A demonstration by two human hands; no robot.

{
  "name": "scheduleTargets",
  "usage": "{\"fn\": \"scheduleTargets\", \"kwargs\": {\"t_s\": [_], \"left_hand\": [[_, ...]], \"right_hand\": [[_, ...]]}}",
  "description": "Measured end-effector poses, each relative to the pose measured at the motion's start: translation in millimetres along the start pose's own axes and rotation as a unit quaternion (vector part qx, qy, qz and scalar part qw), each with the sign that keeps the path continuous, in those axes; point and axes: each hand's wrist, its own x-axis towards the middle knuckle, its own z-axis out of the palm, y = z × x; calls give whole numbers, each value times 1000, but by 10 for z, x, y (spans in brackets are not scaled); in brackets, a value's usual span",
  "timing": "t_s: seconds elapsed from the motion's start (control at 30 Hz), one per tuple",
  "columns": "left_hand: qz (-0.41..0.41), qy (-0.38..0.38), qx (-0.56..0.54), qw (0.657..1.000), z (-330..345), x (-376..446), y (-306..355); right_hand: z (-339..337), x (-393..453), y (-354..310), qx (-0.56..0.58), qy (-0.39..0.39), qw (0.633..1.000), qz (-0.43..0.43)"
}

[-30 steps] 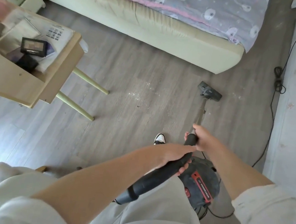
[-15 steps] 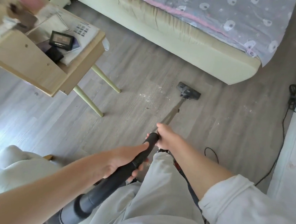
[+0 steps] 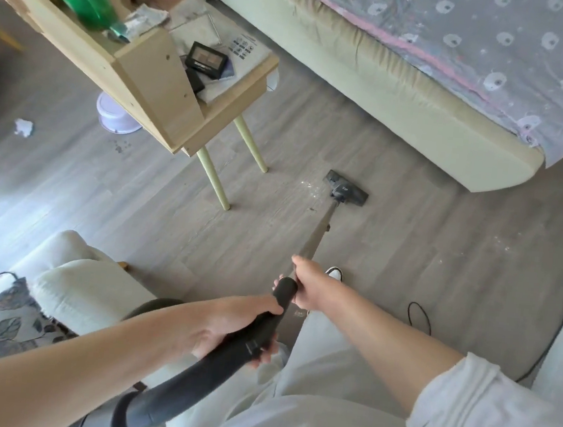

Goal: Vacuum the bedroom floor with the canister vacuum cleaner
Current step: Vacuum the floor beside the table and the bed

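The vacuum's body was out of sight; only its black hose [image 3: 188,380], metal tube [image 3: 315,237] and floor nozzle [image 3: 345,192] showed, and the hose ran off the near edge of the view. The right fingers were hidden behind the tube, and the person's trousers [image 3: 289,403] covered the floor just below the hands. The left hand [image 3: 228,325] reached in from the near left, fingers curled around the thick black hose handle. The right hand [image 3: 306,284] came in from the near right with the arm stretched forward, gripping where the black handle met the tube. The hands sat apart along the handle, the right one farther out. The tube slanted away to the nozzle, which lay flat on the grey wood floor [image 3: 423,261] between a wooden table [image 3: 155,80] on the left and a bed [image 3: 404,98] on the far right. Pale crumbs [image 3: 311,190] lay just left of the nozzle. A shoe tip [image 3: 334,273] showed beside the right hand. A black cord [image 3: 559,309] trailed along the right edge, partly cut off.
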Motion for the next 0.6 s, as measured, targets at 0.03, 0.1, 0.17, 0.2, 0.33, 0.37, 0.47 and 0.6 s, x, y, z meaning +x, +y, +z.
{"fn": "scheduleTargets", "kwargs": {"t_s": [0.03, 0.1, 0.17, 0.2, 0.33, 0.37, 0.47, 0.6], "left_hand": [[8, -5, -14, 1000, 66, 129, 67], [27, 3, -38, 999, 226, 364, 245], [42, 12, -60, 997, 347, 605, 491], [47, 16, -70, 996, 396, 701, 602], [35, 39, -85, 995, 532, 1046, 1077], [33, 45, -87, 995, 554, 1095, 1147], [33, 54, -107, 992, 584, 1159, 1316], [26, 58, -138, 988, 516, 959, 1278]], "right_hand": [[-64, 25, -75, -7, 10, 1000, -2], [-223, 65, -245, -15, 29, 999, -13], [-392, 145, -470, -23, 45, 999, -17], [-467, 172, -570, -31, 55, 998, -16], [-668, 291, -1001, -72, 85, 994, -8], [-689, 304, -1083, -81, 87, 993, -8], [-757, 403, -1330, -96, 89, 991, -23], [-643, 504, -1443, -156, 91, 981, -68]]}}
